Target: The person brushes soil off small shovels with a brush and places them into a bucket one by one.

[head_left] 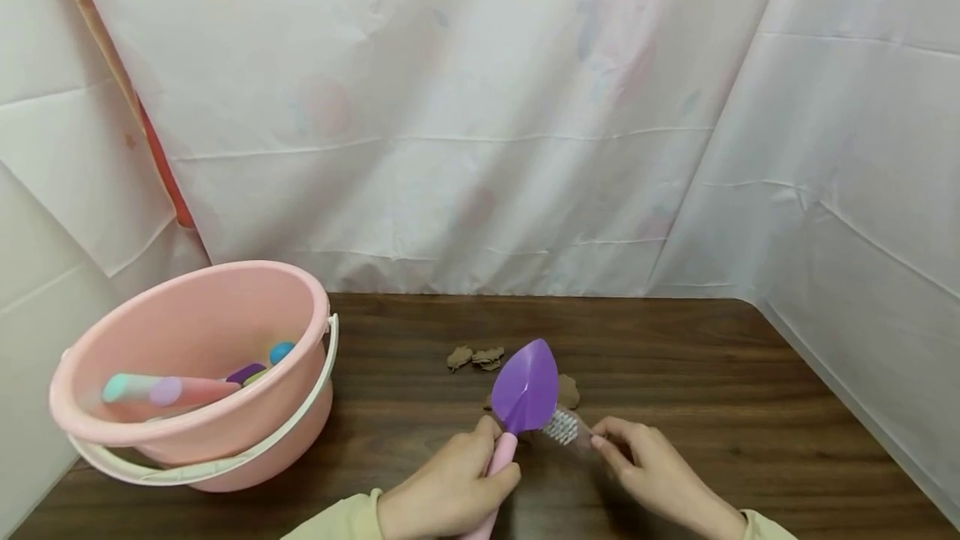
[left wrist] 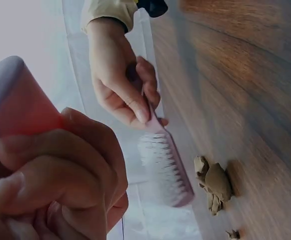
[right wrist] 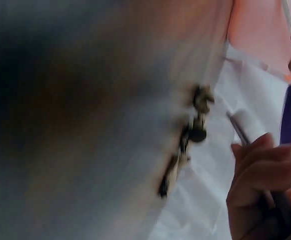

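Observation:
My left hand [head_left: 450,477] grips the pink handle of a trowel [head_left: 527,386], whose purple blade points up and away. A little to the right, my right hand [head_left: 660,469] pinches the handle of a pink brush [head_left: 564,427] with pale bristles. In the left wrist view the brush [left wrist: 158,162] is held in the air, bristles facing the trowel side. Brown lumps [head_left: 487,358] lie on the table just beyond the blade, and another brown lump [head_left: 567,392] is partly hidden behind it. Blur in the right wrist view hides much of the brush.
At the left stands a pink bucket [head_left: 300,419] with a white handle. Inside are a multicoloured handle [head_left: 172,390], a blue rounded thing [head_left: 281,352] and other small items. White sheeting [head_left: 480,107] hangs behind and beside the dark wooden table [head_left: 712,373].

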`<state>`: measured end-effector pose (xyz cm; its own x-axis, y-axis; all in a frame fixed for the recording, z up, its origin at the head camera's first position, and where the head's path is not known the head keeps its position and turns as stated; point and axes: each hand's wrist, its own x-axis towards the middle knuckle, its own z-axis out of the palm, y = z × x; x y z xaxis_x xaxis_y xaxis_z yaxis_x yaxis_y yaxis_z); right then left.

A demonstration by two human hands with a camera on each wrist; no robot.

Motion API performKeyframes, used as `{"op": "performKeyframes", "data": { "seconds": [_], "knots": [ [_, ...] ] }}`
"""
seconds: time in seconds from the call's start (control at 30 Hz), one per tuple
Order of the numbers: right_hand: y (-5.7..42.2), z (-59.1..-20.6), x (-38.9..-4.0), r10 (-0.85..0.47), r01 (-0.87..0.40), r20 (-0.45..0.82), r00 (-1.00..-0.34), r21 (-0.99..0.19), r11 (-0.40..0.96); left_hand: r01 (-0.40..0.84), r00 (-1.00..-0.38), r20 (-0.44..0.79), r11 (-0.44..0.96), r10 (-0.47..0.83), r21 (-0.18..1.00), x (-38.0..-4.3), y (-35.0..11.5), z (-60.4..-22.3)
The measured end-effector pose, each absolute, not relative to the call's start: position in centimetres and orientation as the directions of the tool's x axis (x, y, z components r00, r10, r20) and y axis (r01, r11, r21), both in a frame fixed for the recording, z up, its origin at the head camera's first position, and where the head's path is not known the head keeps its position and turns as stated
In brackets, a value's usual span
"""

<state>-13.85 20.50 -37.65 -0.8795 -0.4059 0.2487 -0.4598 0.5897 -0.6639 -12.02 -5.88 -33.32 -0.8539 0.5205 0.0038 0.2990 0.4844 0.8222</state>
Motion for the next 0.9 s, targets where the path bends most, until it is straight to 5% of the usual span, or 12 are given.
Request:
{"op": "performKeyframes", "data": {
  "seconds": [0.3,0.6,0.9],
  "knots": [
    [18.6,-38.2,-13.4,-0.478,-0.466,0.223,-0.85,-0.742,0.481,0.324,-0.858,0.022,0.507,0.513,0.799,-11.9,-5.6,-33.9],
    [18.4,-37.2,-13.6,-0.244,-0.263,0.142,-0.959,-0.761,0.593,0.32,-0.848,-0.011,0.528,0.53,0.787,-11.9,-5.7,-34.4],
    [20.1,-37.1,-15.1,-0.038,-0.164,0.182,-0.983,-0.75,0.641,0.367,-0.798,-0.04,0.538,0.601,0.759,-11.5,-5.8,-34.9]
  ]
}}
